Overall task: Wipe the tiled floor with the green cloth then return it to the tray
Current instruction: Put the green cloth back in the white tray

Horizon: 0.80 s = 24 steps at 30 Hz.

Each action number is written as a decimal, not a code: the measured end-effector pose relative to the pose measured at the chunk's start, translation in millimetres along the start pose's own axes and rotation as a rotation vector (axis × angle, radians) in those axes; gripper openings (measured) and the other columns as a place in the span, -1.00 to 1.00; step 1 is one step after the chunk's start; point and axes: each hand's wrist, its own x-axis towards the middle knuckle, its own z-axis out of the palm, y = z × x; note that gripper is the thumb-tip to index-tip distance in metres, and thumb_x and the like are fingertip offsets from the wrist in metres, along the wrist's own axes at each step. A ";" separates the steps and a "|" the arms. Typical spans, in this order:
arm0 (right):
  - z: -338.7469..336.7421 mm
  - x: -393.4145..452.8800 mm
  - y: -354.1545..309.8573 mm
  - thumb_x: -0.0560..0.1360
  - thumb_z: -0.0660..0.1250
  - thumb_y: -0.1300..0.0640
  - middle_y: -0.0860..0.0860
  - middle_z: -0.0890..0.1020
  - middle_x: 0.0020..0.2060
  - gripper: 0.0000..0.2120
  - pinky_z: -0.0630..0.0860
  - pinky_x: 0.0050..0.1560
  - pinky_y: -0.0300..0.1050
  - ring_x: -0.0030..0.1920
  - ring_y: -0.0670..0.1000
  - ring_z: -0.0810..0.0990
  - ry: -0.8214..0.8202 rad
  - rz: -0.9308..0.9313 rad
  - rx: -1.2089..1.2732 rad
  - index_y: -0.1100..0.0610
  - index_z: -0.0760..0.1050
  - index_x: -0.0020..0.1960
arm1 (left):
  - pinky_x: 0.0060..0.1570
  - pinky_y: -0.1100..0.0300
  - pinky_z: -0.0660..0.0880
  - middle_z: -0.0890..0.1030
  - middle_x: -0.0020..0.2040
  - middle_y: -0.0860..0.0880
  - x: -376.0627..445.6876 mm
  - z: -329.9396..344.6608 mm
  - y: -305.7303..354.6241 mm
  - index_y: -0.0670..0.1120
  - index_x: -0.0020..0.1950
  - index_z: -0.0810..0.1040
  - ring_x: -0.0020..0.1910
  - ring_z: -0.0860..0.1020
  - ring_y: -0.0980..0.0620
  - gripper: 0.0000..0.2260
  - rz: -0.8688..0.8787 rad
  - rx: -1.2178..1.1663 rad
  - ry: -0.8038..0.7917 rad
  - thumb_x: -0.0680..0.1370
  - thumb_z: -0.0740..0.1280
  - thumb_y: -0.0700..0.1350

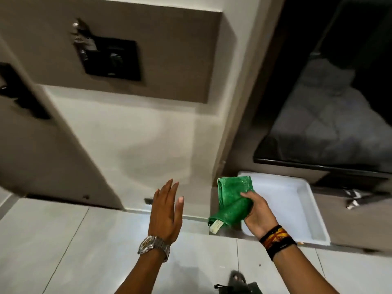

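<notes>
Right hand [257, 213] grips the green cloth [231, 200] in a closed fist, palm turned up and thumb laid across the fabric, so the cloth bunches through the hand and hangs in 2 loose parts: a folded upper flap standing above the thumb and a lower corner drooping toward the floor with a pale care label [216, 227] dangling from it. Cloth and hand are held in the air over the near left edge of the white tray [305, 200], which lies on the floor against the foot of the grey wall, just below a dark glass panel [331, 115] that reflects pale bedding. On this wrist sit several bands [275, 240] in black, orange and yellow. Left hand [166, 211] is spread flat and holds nothing, fingers straight and close together, raised upright beside the cloth but apart from it; a metal watch [153, 246] sits on its wrist. Beneath both arms runs the tiled floor [63, 240], light grey with thin dark joints. At the bottom edge a sandalled foot [237, 280] shows. Higher on the wall a black square plate [112, 58] is set into a brown panel; what sits on it is too blurred to tell.
</notes>
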 end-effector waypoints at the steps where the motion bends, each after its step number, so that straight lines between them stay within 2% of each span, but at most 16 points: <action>1: -18.5 4.1 -9.4 0.54 0.25 0.29 0.30 0.65 0.17 -0.64 0.52 0.32 0.22 0.15 0.24 0.63 0.027 0.004 0.003 0.36 0.52 0.31 | 0.70 0.09 -0.04 0.25 0.67 0.12 0.7 14.2 9.7 0.08 0.66 0.30 0.67 0.12 0.21 -0.27 0.000 -0.024 -0.016 0.65 -0.15 0.45; 4: -64.0 19.0 -34.1 0.51 0.14 0.32 0.24 0.67 0.02 -0.69 0.57 0.18 0.15 0.03 0.23 0.64 0.082 0.037 0.020 0.24 0.66 -0.02 | 0.70 0.08 -0.02 0.21 0.69 0.15 3.5 54.5 30.9 0.17 0.64 0.26 0.68 0.10 0.21 -0.29 0.002 -0.033 -0.063 0.63 -0.17 0.49; 5: -78.5 25.7 -42.3 0.50 0.11 0.32 0.23 0.68 0.01 -0.68 0.56 0.17 0.15 0.03 0.23 0.63 0.099 0.047 0.032 0.23 0.66 -0.06 | 0.71 0.08 -0.02 0.22 0.69 0.15 4.9 69.9 37.7 0.17 0.64 0.27 0.68 0.12 0.18 -0.29 -0.003 -0.024 -0.067 0.62 -0.19 0.49; 9: -116.0 63.2 -49.8 0.43 0.09 0.31 0.29 0.62 0.17 -0.58 0.49 0.35 0.22 0.19 0.28 0.57 0.102 0.144 0.029 0.30 0.53 0.21 | 0.73 0.04 0.00 0.27 0.69 0.10 7.3 120.2 60.5 0.06 0.66 0.33 0.69 0.18 0.15 -0.28 -0.021 0.002 -0.069 0.67 -0.18 0.42; 13: -126.7 99.1 -41.2 0.38 0.10 0.39 0.32 0.57 0.18 -0.54 0.41 0.40 0.29 0.17 0.29 0.56 0.014 0.210 -0.010 0.30 0.51 0.24 | 0.69 0.26 -0.13 0.23 0.69 0.13 3.5 150.3 78.4 0.04 0.68 0.31 0.67 0.05 0.34 -0.28 -0.032 0.058 -0.056 0.69 -0.18 0.40; 15: -129.7 113.4 -37.3 0.37 0.10 0.42 0.31 0.58 0.15 -0.52 0.45 0.37 0.29 0.13 0.29 0.59 -0.038 0.230 -0.015 0.29 0.51 0.23 | 0.69 0.23 -0.10 0.22 0.69 0.15 -2.5 151.0 83.9 0.08 0.67 0.29 0.65 0.02 0.40 -0.30 -0.074 0.074 -0.028 0.68 -0.18 0.41; 17: -134.6 125.2 -33.6 0.38 0.10 0.44 0.34 0.58 0.17 -0.55 0.46 0.35 0.31 0.12 0.29 0.60 -0.103 0.250 -0.072 0.30 0.51 0.22 | 0.71 0.12 -0.03 0.23 0.69 0.15 -12.3 148.2 85.7 0.10 0.66 0.30 0.68 0.08 0.31 -0.31 -0.122 0.094 0.012 0.67 -0.18 0.41; 19: -135.8 129.3 -33.1 0.44 0.20 0.43 0.33 0.62 0.23 -0.59 0.53 0.33 0.25 0.14 0.26 0.62 -0.145 0.163 -0.343 0.24 0.52 0.25 | 0.71 0.09 -0.01 0.24 0.70 0.13 -24.3 140.3 84.3 0.11 0.66 0.30 0.70 0.15 0.19 -0.31 -0.161 0.115 0.021 0.67 -0.17 0.42; 20: -134.5 128.3 -35.0 0.47 0.29 0.40 0.27 0.63 0.25 -0.58 0.56 0.30 0.16 0.15 0.21 0.63 -0.119 0.080 -0.562 0.17 0.51 0.30 | 0.71 0.10 -0.02 0.24 0.70 0.13 -30.7 134.3 84.1 0.15 0.66 0.28 0.70 0.15 0.17 -0.32 -0.180 0.130 0.021 0.66 -0.17 0.44; 22: -134.5 124.1 -34.9 0.48 0.42 0.32 0.15 0.59 0.33 -0.41 0.52 0.33 0.03 0.25 0.17 0.59 -0.046 -0.124 -0.913 0.09 0.41 0.47 | 0.72 0.09 -0.02 0.23 0.70 0.15 -38.5 118.4 81.6 0.20 0.64 0.24 0.70 0.13 0.18 -0.33 -0.196 0.144 0.024 0.64 -0.18 0.47; 24: -142.4 116.3 -29.7 0.48 0.48 0.21 0.15 0.49 0.45 -0.28 0.40 0.45 0.01 0.43 0.21 0.48 0.070 -0.319 -1.127 0.14 0.29 0.58 | 0.73 0.01 0.00 0.21 0.70 0.15 -33.7 100.7 78.3 0.15 0.66 0.26 0.70 0.14 0.16 -0.29 -0.175 0.183 0.059 0.64 -0.20 0.46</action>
